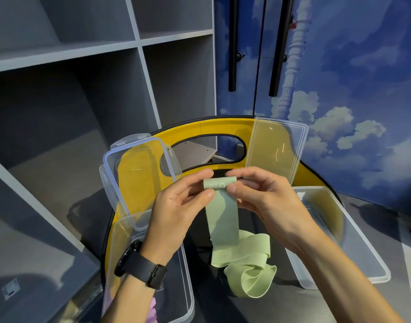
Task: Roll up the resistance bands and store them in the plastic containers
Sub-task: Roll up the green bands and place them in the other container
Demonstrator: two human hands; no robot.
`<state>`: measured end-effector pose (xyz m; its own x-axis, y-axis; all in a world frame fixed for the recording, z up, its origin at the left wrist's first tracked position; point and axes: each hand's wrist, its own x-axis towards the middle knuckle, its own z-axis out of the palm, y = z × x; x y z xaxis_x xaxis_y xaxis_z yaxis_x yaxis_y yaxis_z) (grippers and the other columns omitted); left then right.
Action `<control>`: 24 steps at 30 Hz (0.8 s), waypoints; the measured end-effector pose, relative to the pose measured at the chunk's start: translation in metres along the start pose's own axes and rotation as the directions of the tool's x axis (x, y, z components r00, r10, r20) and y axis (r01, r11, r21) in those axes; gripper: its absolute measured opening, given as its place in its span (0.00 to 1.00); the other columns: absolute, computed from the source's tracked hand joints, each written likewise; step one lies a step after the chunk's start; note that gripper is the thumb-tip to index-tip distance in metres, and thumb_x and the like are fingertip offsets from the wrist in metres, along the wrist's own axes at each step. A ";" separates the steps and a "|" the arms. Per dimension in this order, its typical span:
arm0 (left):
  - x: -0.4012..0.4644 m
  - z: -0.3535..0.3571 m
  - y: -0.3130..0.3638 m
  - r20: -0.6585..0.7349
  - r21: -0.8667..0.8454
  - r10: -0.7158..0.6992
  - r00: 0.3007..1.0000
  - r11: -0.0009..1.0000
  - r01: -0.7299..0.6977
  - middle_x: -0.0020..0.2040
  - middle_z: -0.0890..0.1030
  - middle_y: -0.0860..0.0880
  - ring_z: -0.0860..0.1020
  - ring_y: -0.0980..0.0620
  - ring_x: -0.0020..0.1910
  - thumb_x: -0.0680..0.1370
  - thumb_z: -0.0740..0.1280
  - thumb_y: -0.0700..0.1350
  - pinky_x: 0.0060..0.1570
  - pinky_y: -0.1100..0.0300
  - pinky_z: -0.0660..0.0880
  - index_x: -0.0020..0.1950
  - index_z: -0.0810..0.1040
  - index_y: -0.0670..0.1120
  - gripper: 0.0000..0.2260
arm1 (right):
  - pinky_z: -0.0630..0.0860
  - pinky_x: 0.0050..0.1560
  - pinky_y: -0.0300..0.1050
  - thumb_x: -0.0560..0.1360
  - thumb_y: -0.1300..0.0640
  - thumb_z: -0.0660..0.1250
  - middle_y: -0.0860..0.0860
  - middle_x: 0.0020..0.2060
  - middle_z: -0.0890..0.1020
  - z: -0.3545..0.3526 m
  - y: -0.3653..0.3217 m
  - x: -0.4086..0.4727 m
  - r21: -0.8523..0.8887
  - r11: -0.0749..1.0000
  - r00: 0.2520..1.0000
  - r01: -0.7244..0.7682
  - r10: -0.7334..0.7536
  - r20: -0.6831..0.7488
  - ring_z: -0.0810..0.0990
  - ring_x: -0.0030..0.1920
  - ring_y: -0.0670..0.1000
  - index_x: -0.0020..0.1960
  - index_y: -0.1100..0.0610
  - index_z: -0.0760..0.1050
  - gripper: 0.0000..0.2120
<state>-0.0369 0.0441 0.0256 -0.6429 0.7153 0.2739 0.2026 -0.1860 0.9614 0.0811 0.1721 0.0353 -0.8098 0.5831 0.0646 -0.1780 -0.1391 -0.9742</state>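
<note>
Currently both hands pinch the small started roll at the top of the pale green flat elastic resistance band (pixel 221 207): left hand (pixel 176 207) on its left end, right hand (pixel 265 199) on its right end, fingers curled round it. The band's tail hangs below the roll and piles loosely on the dark counter (pixel 281 304). Clear plastic containers (pixel 339 231) sit either side of the pile, lids off. Risk: uneven thumb pressure skews the roll; twisted tail feeds in creased.
</note>
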 end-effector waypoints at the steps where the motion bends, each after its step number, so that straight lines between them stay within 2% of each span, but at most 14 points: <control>1: 0.000 -0.001 0.000 0.020 -0.025 -0.026 0.999 0.999 0.026 0.56 0.84 0.55 0.81 0.57 0.55 0.74 0.72 0.39 0.51 0.66 0.76 0.60 0.78 0.57 0.18 | 0.79 0.41 0.38 0.73 0.68 0.69 0.55 0.41 0.86 -0.001 0.001 0.000 -0.004 1.000 1.000 0.005 -0.005 -0.004 0.83 0.41 0.48 0.49 0.59 0.81 0.07; 4: 0.002 -0.002 0.002 0.021 -0.100 -0.120 0.993 0.988 0.122 0.55 0.84 0.51 0.82 0.53 0.54 0.72 0.72 0.47 0.48 0.63 0.79 0.62 0.76 0.56 0.19 | 0.80 0.46 0.41 0.73 0.70 0.69 0.56 0.42 0.86 -0.001 0.003 0.001 -0.025 1.000 1.000 0.016 -0.016 -0.001 0.83 0.44 0.51 0.48 0.58 0.81 0.09; 7: 0.003 -0.002 0.002 0.013 -0.070 -0.158 0.987 0.985 0.158 0.49 0.86 0.49 0.84 0.50 0.49 0.70 0.70 0.48 0.44 0.62 0.80 0.57 0.81 0.51 0.16 | 0.80 0.52 0.45 0.73 0.70 0.70 0.56 0.46 0.87 -0.001 0.005 0.000 -0.071 0.997 1.000 0.028 -0.028 0.005 0.85 0.48 0.53 0.47 0.56 0.82 0.10; 9: 0.003 -0.003 0.000 0.005 -0.056 -0.149 0.989 0.987 0.149 0.48 0.86 0.48 0.84 0.52 0.46 0.69 0.70 0.47 0.43 0.63 0.79 0.55 0.82 0.50 0.15 | 0.80 0.51 0.42 0.72 0.71 0.70 0.55 0.46 0.87 -0.001 0.005 0.000 -0.074 0.997 1.000 0.025 -0.025 0.005 0.85 0.48 0.52 0.48 0.57 0.81 0.12; 11: 0.003 -0.005 -0.002 -0.010 -0.057 -0.127 0.992 0.990 0.127 0.47 0.86 0.48 0.84 0.52 0.47 0.68 0.71 0.47 0.44 0.63 0.79 0.53 0.83 0.51 0.14 | 0.80 0.50 0.41 0.72 0.72 0.70 0.54 0.47 0.87 -0.001 0.004 0.000 -0.048 0.999 1.000 -0.008 0.010 0.024 0.85 0.48 0.51 0.53 0.57 0.80 0.15; 13: 0.002 -0.005 -0.003 -0.019 -0.067 -0.110 0.994 0.992 0.108 0.48 0.86 0.48 0.84 0.52 0.48 0.67 0.72 0.47 0.46 0.63 0.79 0.50 0.84 0.52 0.12 | 0.81 0.52 0.45 0.71 0.69 0.71 0.55 0.49 0.86 -0.003 0.003 0.000 -0.019 0.997 0.995 -0.081 0.082 0.064 0.85 0.50 0.52 0.58 0.56 0.78 0.18; 15: 0.002 -0.005 -0.004 -0.021 -0.072 -0.096 0.995 0.993 0.094 0.48 0.86 0.48 0.84 0.53 0.48 0.67 0.73 0.46 0.47 0.64 0.79 0.49 0.85 0.52 0.11 | 0.82 0.52 0.47 0.72 0.63 0.72 0.56 0.49 0.86 -0.004 0.000 -0.001 -0.035 0.990 0.987 -0.137 0.139 0.081 0.85 0.51 0.54 0.59 0.57 0.78 0.16; 20: 0.001 -0.005 -0.005 0.027 -0.033 -0.089 0.996 0.995 0.090 0.52 0.85 0.51 0.82 0.56 0.52 0.72 0.71 0.37 0.50 0.66 0.76 0.54 0.83 0.49 0.13 | 0.81 0.44 0.41 0.74 0.65 0.70 0.56 0.44 0.86 -0.003 0.001 -0.001 -0.036 0.994 0.994 -0.106 0.107 0.023 0.85 0.45 0.51 0.53 0.59 0.81 0.09; 24: 0.001 -0.001 -0.006 0.026 -0.080 -0.139 0.990 0.987 0.140 0.55 0.84 0.52 0.82 0.55 0.56 0.69 0.70 0.47 0.55 0.59 0.79 0.60 0.79 0.52 0.19 | 0.80 0.44 0.39 0.72 0.69 0.71 0.58 0.47 0.86 -0.004 0.003 0.001 -0.060 0.997 0.998 -0.045 0.043 -0.041 0.85 0.46 0.51 0.51 0.58 0.81 0.10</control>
<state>-0.0394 0.0454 0.0198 -0.6457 0.7511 0.1372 0.0506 -0.1372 0.9893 0.0819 0.1753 0.0313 -0.7927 0.6094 0.0140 -0.1075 -0.1171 -0.9873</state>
